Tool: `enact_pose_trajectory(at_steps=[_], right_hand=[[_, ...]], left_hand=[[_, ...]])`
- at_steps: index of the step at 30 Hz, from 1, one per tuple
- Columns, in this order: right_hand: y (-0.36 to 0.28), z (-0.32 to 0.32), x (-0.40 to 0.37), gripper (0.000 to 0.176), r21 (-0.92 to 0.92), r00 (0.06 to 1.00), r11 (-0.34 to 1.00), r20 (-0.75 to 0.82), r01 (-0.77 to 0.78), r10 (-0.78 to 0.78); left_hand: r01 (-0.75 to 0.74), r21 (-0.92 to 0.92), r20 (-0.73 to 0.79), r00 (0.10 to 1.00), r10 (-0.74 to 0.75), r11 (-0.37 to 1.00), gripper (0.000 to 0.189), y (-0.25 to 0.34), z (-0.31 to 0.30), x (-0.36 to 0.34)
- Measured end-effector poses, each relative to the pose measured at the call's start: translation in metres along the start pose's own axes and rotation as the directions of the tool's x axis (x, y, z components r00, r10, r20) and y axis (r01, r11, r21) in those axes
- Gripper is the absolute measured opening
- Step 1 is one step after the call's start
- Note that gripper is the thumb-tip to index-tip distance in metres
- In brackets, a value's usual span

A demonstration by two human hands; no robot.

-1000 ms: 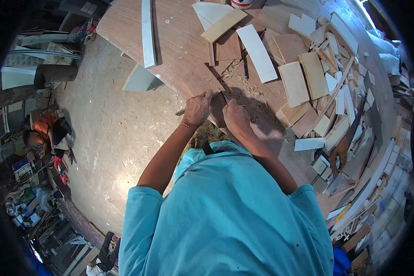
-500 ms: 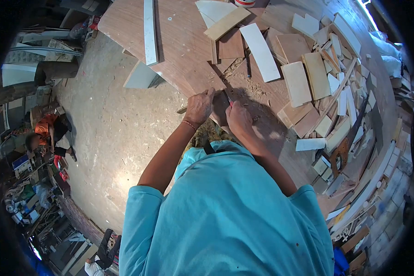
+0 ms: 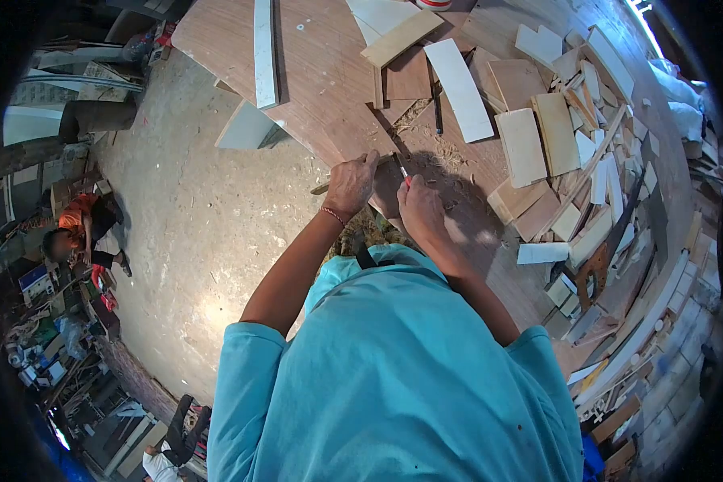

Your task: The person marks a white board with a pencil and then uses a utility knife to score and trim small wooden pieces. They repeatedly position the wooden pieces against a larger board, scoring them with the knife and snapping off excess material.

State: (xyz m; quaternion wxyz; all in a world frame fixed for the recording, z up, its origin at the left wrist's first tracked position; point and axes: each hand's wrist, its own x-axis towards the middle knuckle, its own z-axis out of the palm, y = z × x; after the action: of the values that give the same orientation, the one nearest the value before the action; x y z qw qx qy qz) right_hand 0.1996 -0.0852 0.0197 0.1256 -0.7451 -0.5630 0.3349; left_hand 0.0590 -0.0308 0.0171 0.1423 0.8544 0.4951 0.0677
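My left hand (image 3: 350,186) is closed around a narrow wooden strip (image 3: 320,189), one end of which sticks out past the wrist side while the other shows beyond the fingers. In my right hand (image 3: 422,205) is a red-handled tool with a slim metal blade (image 3: 402,167); the fist covers most of its handle. The blade's tip lies close to the strip's far end, above the corner of the wooden tabletop (image 3: 321,96). Curled wood shavings (image 3: 446,153) are scattered just beyond my right hand.
White and bare wood offcuts (image 3: 522,149) pile up on the right, with a wooden-handled saw (image 3: 593,277) among them. A dark pencil-like stick (image 3: 438,112) lies near a white board (image 3: 459,90). On the left, a person in orange (image 3: 76,221) is low near clutter; another person's legs (image 3: 186,434) show below.
My right hand has drawn slightly back and right, so more of the blade shows. More of the strip's near end is visible beside my left wrist.
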Motion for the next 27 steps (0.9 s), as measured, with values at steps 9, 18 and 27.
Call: enact_pose_trajectory(at_steps=[9,18,27], right_hand=[[-0.001,0.002,0.001,0.025,-0.037,0.997,0.997,0.048,-0.061,0.062],[0.011,-0.005,-0.013,0.026,-0.071,0.994,0.995,0.087,-0.065,0.071],[0.016,-0.044,0.004,0.030,0.555,0.968,0.802,0.220,-0.223,0.117]], left_hand=[[0.011,-0.014,0.000,1.000,-0.011,1.000,0.015,0.000,-0.002,0.001],[0.155,-0.125,0.001,0.988,-0.156,0.980,0.021,-0.005,-0.001,0.008],[0.413,-0.866,0.378,0.910,-0.172,0.281,0.023,-0.017,-0.020,0.002]])
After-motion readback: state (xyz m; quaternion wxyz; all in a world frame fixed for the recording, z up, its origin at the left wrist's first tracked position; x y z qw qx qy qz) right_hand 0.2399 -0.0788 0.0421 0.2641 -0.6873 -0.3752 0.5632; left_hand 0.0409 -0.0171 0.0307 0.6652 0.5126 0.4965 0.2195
